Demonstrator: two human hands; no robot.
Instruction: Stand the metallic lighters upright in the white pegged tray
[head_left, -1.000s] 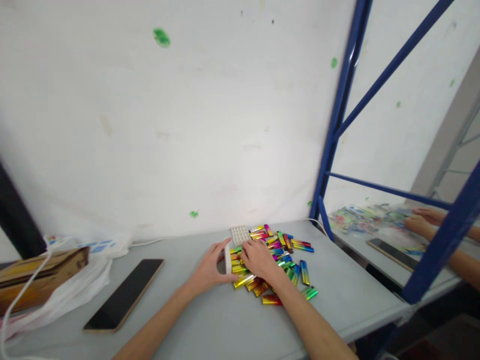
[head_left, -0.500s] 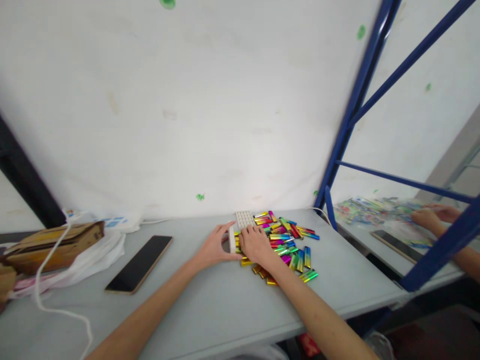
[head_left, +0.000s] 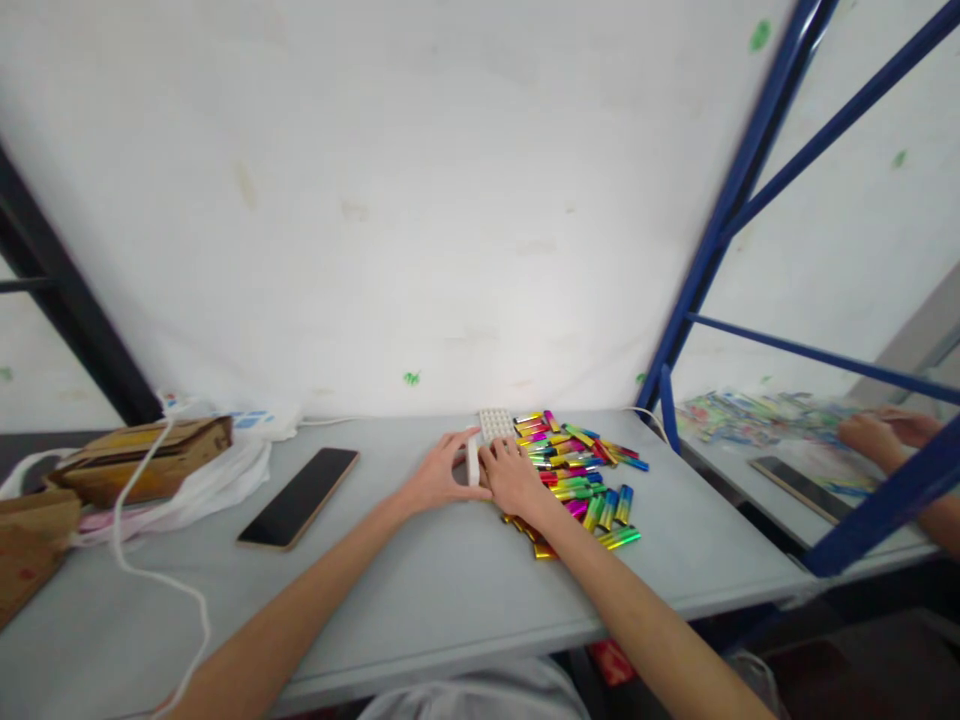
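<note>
My left hand (head_left: 437, 474) grips a white upright piece (head_left: 472, 464), thumb at its near end and fingers at its far end. My right hand (head_left: 515, 478) lies against the right side of this piece, its fingers bent together. What is under those fingers is hidden. Just beyond them, near the wall, is a white tray with rows of small holes (head_left: 496, 424); whether it joins the white piece is not visible. Shiny metallic tubes (head_left: 564, 462) in gold, green, pink, blue and red lie in a loose pile beside and under my right hand and wrist.
A dark-screened phone (head_left: 300, 498) lies on the grey table (head_left: 420, 600), left of my arms. Brown cardboard packaging (head_left: 142, 462), a white plastic bag (head_left: 225, 495) and a white cable (head_left: 120, 545) occupy the left. A blue metal frame (head_left: 701, 260) rises at right; beyond it another person's hands (head_left: 874, 435) work.
The view has shifted slightly, showing more of the left side. My right fingers have closed in toward the white piece, covering the tubes there. My left hand keeps its hold.
</note>
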